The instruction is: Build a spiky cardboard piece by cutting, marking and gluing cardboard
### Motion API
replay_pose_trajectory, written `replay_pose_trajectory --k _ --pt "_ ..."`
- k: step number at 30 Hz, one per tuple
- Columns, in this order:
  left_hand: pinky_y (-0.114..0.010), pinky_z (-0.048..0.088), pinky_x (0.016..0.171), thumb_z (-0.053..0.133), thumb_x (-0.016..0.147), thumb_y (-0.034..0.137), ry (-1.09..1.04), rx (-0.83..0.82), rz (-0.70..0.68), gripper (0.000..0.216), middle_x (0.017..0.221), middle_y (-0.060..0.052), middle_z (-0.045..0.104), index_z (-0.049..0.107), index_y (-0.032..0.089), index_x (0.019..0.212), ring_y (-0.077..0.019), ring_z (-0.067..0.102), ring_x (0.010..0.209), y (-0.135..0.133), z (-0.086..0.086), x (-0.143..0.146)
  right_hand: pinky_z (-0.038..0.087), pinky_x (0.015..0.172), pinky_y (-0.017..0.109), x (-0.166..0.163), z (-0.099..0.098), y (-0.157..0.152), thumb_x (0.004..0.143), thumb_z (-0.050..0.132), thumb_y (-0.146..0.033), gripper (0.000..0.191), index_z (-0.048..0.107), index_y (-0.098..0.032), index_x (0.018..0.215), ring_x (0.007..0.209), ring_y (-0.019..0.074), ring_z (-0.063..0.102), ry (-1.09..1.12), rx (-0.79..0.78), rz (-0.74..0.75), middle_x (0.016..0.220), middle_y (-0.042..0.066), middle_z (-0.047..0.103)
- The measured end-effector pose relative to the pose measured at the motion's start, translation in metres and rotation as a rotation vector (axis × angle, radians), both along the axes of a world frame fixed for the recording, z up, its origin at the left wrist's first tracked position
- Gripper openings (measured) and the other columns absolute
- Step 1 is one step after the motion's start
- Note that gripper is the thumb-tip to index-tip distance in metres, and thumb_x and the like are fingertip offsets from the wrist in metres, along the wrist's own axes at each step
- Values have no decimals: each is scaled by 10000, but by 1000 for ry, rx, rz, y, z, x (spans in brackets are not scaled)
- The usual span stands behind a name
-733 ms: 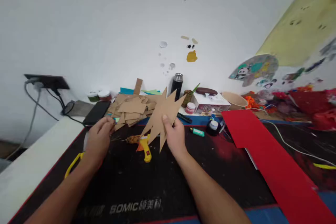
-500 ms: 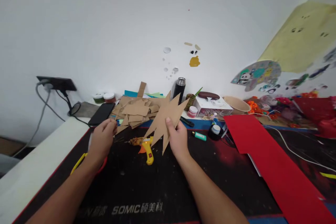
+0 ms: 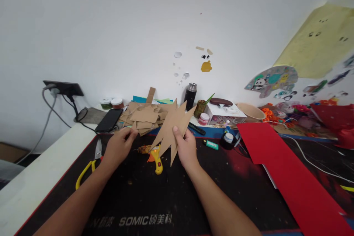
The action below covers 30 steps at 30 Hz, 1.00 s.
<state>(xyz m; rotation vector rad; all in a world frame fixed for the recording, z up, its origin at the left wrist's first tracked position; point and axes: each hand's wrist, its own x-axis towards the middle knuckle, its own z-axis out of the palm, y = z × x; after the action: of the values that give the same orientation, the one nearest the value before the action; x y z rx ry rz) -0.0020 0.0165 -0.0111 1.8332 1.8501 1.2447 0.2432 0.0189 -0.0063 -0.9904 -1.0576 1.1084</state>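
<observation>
My right hand (image 3: 186,147) grips a jagged, spiky cardboard cutout (image 3: 173,123) and holds it upright above the black desk mat (image 3: 155,195). My left hand (image 3: 120,147) reaches toward the pile of cardboard scraps (image 3: 143,116), fingers pinched on a small cardboard piece (image 3: 134,127) at the pile's near edge. A yellow glue gun (image 3: 156,156) lies on the mat between my hands. Yellow-handled scissors (image 3: 90,162) lie just left of my left wrist.
A black phone (image 3: 109,120), two small jars (image 3: 111,103) and a wall socket with cables (image 3: 63,88) are at the left. A black flask (image 3: 190,96), a white box (image 3: 225,112), a bowl (image 3: 249,110), a tape roll (image 3: 227,139) and a red paper sheet (image 3: 284,169) lie to the right.
My left hand has moved right and forward, off the scissors, to the edge of the cardboard pile. The right hand keeps the cutout nearly still.
</observation>
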Motion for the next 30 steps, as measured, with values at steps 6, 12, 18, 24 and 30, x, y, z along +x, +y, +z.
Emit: replay_pose_trajectory --k 6,12,18,24,30 --pt "-416 517 883 577 903 421 20 61 -65 404 1205 -136 738 744 213 1206 -296 671 971 0 -3 5 610 929 472 -3 -2 -1 852 796 -649 525 801 -174 1076 1070 355 773 21 -10 31 1161 133 841" --pt "-454 578 977 680 906 690 -465 -228 -301 630 1199 -122 818 734 229 1332 -341 731 1107 -21 12 31 600 965 482 -7 -5 -5 846 817 -647 522 801 -183 1086 1028 333 778 60 -29 110 1113 114 845" --pt "-349 596 789 858 825 625 -897 -509 -466 471 956 -52 807 791 224 1061 -232 725 813 -33 15 42 612 941 467 -12 -4 -10 820 836 -662 534 796 -189 1063 1015 328 782 76 -49 186 1081 111 843" --pt "-240 468 588 931 769 531 -850 -526 -584 480 792 14 702 722 202 1048 -125 562 610 -35 24 49 609 971 478 -14 -3 -12 819 837 -658 526 788 -192 1059 1045 332 782 84 -70 200 1051 109 842" --pt "-263 466 574 930 724 478 -791 -553 -536 561 897 -20 737 726 196 1164 -154 582 648 -36 29 52 639 906 460 -17 -1 -18 827 823 -659 516 787 -209 1079 1025 330 791 82 -96 252 1063 92 844"
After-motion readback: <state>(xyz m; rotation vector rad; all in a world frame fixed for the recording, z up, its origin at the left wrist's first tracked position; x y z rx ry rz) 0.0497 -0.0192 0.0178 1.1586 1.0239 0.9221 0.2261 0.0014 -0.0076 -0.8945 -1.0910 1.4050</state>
